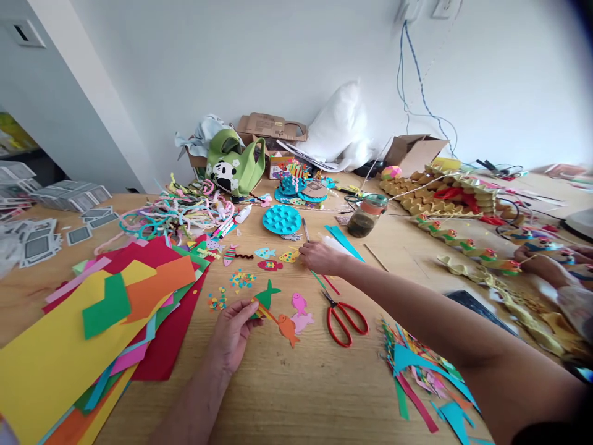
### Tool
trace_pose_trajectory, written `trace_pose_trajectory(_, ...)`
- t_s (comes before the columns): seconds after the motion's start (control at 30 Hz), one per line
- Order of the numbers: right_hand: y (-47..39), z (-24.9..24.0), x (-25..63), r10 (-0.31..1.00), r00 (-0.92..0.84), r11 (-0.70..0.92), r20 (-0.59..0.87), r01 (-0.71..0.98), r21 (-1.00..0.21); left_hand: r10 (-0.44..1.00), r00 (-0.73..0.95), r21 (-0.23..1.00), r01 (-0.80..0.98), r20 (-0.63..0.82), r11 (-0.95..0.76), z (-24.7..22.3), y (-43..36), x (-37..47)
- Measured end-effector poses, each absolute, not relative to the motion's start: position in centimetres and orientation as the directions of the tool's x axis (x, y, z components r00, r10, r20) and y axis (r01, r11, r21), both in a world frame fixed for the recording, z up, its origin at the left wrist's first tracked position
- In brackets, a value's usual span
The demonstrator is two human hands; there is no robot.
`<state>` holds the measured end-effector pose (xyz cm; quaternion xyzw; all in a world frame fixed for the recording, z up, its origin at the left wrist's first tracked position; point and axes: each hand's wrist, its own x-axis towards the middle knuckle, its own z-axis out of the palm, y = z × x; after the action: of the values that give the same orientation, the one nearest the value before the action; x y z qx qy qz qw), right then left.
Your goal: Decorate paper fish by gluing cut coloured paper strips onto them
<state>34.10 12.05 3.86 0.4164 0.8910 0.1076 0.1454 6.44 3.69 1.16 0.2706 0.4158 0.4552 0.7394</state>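
In the head view, my left hand [234,330] is on the near side of the table [259,395], thumb and fingers closed on a green paper fish [269,293]. The fish's tail points away from me, and orange and yellow strips [265,310] lie across its body. Just right of my fingers lie an orange paper fish [288,329] and two pink ones, partly overlapping.

My right hand [321,257] reaches farther out, fingers curled down at the right end of a yellow spotted paper fish [288,256]; I cannot tell whether they grip anything. A red paper fish [269,265] and a light blue one [265,253] lie left of it, and a striped fish [230,254] lies farther left. Confetti-like paper bits [242,279] are scattered beyond my left hand.

Red-handled scissors [345,318] rest right of the pink fish, under my right forearm's left side, with paper scraps [419,368] nearer and to the right. On the left, coloured paper sheets [50,346] are piled. At the far side stand a blue round piece [281,220] and a glass jar [365,217]. At the far right, another person's hand [537,264] is beside a painted egg-carton strip [482,253].
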Motion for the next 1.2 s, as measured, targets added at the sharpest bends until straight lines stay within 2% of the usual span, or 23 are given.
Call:
trace_pose_trajectory(0.17,12.1,3.9,34.7,0.812,-0.567,0.580,-0.139,0.754,0.308,0.897,0.228,0.768,-0.462,-0.380,0.443,1.4,3.8,6.5)
trace_pose_trajectory(0.4,12.1,3.8,33.4,0.761,-0.616,0.645,-0.203,0.684,0.341,0.898,0.203,0.765,-0.472,-0.391,0.439,1.5,3.7,6.6)
trace_pose_trajectory(0.63,12.7,3.9,32.9,0.769,-0.613,0.636,-0.183,0.700,0.326,0.896,0.196,0.770,-0.460,-0.398,0.442,1.6,3.7,6.6)
trace_pose_trajectory(0.77,12.6,5.1,33.9,0.842,-0.531,0.535,-0.101,0.792,0.295,0.902,0.201,0.775,-0.462,-0.382,0.431,1.5,3.7,6.6)
trace_pose_trajectory(0.87,12.3,6.9,34.8,0.887,-0.459,0.437,0.043,0.867,0.237,0.905,0.205,0.784,-0.453,-0.372,0.425,1.3,3.7,6.6)
trace_pose_trajectory(0.93,11.9,8.3,35.3,0.898,-0.387,0.366,0.207,0.921,0.135,0.905,0.204,0.792,-0.438,-0.374,0.426,1.1,3.7,6.5)
trace_pose_trajectory(0.97,11.5,8.9,35.4,0.894,-0.328,0.331,0.306,0.943,0.042,0.905,0.200,0.796,-0.431,-0.375,0.425,1.0,3.7,6.5)
trace_pose_trajectory(1.07,9.9,10.4,35.2,0.860,-0.059,0.265,0.507,0.901,-0.343,0.919,0.168,0.821,-0.413,-0.357,0.395,0.8,3.7,6.5)
trace_pose_trajectory(1.13,8.3,10.8,34.6,0.860,0.132,0.231,0.493,0.760,-0.607,0.934,0.138,0.848,-0.392,-0.329,0.357,0.8,3.7,6.5)
trace_pose_trajectory(1.2,6.5,10.7,33.5,0.895,0.238,0.200,0.377,0.541,-0.817,0.946,0.126,0.866,-0.379,-0.300,0.325,0.9,3.6,6.5)
